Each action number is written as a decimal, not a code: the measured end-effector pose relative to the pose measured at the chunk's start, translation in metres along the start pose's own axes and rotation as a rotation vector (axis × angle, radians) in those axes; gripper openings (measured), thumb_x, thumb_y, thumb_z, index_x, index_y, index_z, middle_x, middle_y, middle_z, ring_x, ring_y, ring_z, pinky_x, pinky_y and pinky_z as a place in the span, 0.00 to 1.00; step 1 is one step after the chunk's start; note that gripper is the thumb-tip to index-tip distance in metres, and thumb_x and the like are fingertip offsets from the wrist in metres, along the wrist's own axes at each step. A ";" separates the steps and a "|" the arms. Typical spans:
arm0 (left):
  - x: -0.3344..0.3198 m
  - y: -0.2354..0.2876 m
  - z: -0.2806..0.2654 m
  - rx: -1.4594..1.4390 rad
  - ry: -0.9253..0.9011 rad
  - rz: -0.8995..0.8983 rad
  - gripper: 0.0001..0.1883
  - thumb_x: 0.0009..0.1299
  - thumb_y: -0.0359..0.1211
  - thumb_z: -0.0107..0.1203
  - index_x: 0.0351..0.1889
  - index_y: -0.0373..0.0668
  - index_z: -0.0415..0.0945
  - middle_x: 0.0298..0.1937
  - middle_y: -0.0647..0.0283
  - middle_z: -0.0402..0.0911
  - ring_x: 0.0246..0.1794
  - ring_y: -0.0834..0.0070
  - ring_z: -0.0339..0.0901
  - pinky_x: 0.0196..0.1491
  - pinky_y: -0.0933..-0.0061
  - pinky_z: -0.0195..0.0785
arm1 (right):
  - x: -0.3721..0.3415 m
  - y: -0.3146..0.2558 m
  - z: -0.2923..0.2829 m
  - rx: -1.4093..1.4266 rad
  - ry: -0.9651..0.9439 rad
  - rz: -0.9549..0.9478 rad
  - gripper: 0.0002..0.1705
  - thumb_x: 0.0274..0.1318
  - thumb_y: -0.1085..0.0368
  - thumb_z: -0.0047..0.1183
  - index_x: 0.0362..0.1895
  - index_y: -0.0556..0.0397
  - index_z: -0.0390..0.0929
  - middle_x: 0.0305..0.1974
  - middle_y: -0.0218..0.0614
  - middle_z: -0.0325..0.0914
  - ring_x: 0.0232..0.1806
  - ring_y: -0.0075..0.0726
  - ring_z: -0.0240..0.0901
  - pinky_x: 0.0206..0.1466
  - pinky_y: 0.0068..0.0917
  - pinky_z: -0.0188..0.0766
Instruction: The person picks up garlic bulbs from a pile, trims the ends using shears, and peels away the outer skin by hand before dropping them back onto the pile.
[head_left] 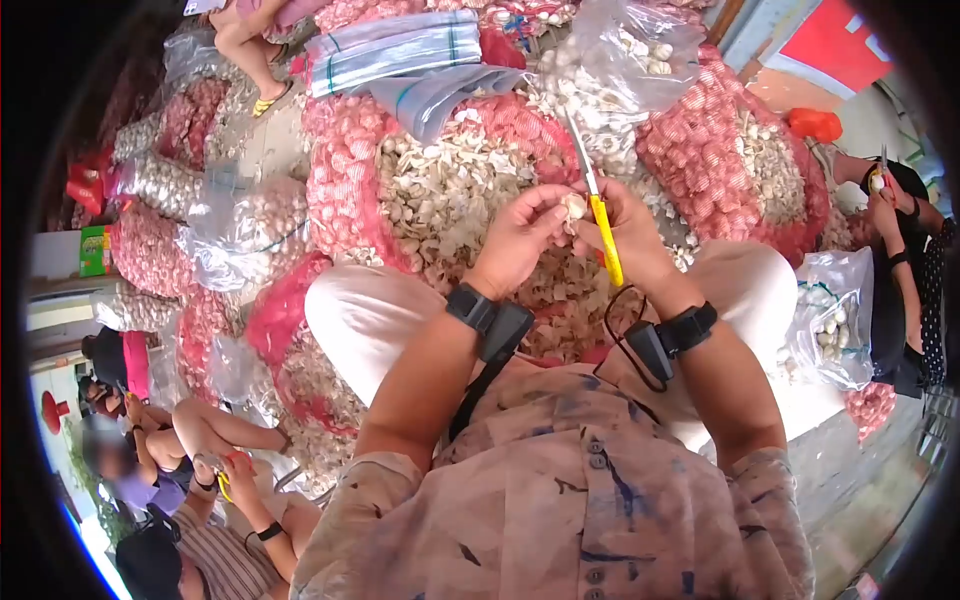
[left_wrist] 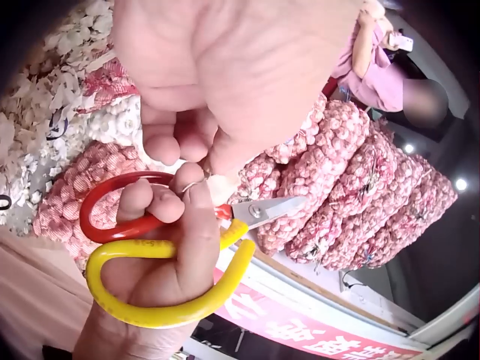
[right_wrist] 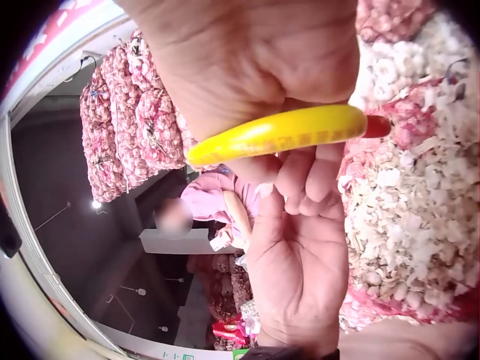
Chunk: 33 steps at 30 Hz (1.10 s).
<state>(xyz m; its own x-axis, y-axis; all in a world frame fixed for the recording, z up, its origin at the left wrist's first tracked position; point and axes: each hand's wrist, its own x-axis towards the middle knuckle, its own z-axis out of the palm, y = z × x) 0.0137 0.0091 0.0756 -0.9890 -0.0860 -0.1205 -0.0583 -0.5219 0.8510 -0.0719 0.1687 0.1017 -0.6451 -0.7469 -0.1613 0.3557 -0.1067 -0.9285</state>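
In the head view both hands meet over a heap of garlic skins, around a pale garlic bulb [head_left: 573,207]. My left hand [head_left: 520,238] pinches the bulb between thumb and fingers. A pair of scissors [head_left: 606,238] with one yellow and one red handle is held in my right hand [head_left: 640,245], blades pointing forward. Seen from the left wrist, the right fingers pass through the handle loops [left_wrist: 150,315], and their tips are right at the bulb [left_wrist: 223,186], which is mostly hidden. The yellow handle [right_wrist: 277,136] crosses the right palm in the right wrist view.
An opened pink mesh sack [head_left: 345,170] with garlic skins [head_left: 450,185] lies between the knees. Full garlic sacks [head_left: 700,150] and clear plastic bags [head_left: 640,50] stand around. Other people sit at both sides; one at the right holds a small tool [head_left: 880,175].
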 end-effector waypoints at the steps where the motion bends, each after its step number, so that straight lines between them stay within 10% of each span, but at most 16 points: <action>1: 0.003 0.001 0.003 0.053 -0.026 0.033 0.14 0.76 0.26 0.48 0.59 0.37 0.71 0.47 0.66 0.77 0.39 0.81 0.73 0.44 0.75 0.70 | 0.000 -0.001 -0.002 -0.091 0.048 0.001 0.24 0.56 0.74 0.59 0.57 0.58 0.68 0.39 0.34 0.78 0.36 0.26 0.78 0.35 0.21 0.78; 20: 0.021 -0.001 0.009 -0.574 -0.030 -0.137 0.20 0.71 0.25 0.45 0.62 0.42 0.69 0.51 0.63 0.76 0.43 0.74 0.73 0.46 0.71 0.70 | 0.004 -0.004 -0.006 -0.189 0.275 -0.166 0.22 0.59 0.75 0.58 0.57 0.59 0.69 0.41 0.37 0.80 0.37 0.24 0.76 0.38 0.23 0.75; 23: 0.021 -0.009 -0.001 -0.390 0.002 -0.118 0.22 0.71 0.24 0.45 0.64 0.41 0.67 0.51 0.62 0.77 0.42 0.73 0.74 0.45 0.72 0.70 | 0.006 -0.003 -0.005 -0.282 0.283 -0.163 0.23 0.58 0.75 0.60 0.57 0.60 0.69 0.42 0.37 0.80 0.39 0.24 0.76 0.41 0.24 0.76; 26: 0.013 0.001 0.005 0.452 0.044 -0.027 0.25 0.70 0.22 0.47 0.67 0.42 0.65 0.53 0.59 0.79 0.46 0.70 0.77 0.50 0.72 0.71 | 0.003 -0.011 0.000 -0.160 0.281 -0.160 0.24 0.56 0.74 0.62 0.57 0.60 0.69 0.42 0.36 0.79 0.39 0.23 0.75 0.41 0.23 0.76; 28: 0.009 0.001 0.009 1.055 0.014 0.351 0.29 0.69 0.20 0.49 0.70 0.42 0.61 0.57 0.57 0.79 0.55 0.66 0.78 0.58 0.70 0.69 | 0.006 -0.001 -0.004 -0.240 0.284 -0.165 0.25 0.55 0.73 0.63 0.56 0.60 0.69 0.40 0.35 0.79 0.38 0.22 0.75 0.41 0.22 0.75; 33: 0.004 0.008 0.017 1.048 -0.030 0.312 0.34 0.67 0.17 0.49 0.72 0.46 0.58 0.64 0.53 0.75 0.60 0.60 0.76 0.60 0.66 0.69 | 0.009 0.013 -0.006 -0.317 0.261 -0.185 0.26 0.52 0.72 0.66 0.54 0.59 0.70 0.38 0.33 0.78 0.37 0.21 0.74 0.39 0.22 0.73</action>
<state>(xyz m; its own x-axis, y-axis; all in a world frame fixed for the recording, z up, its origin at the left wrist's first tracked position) 0.0070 0.0192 0.0903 -0.9824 -0.0609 0.1768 0.1228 0.5025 0.8558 -0.0769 0.1646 0.0863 -0.8421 -0.5388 -0.0239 0.0196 0.0137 -0.9997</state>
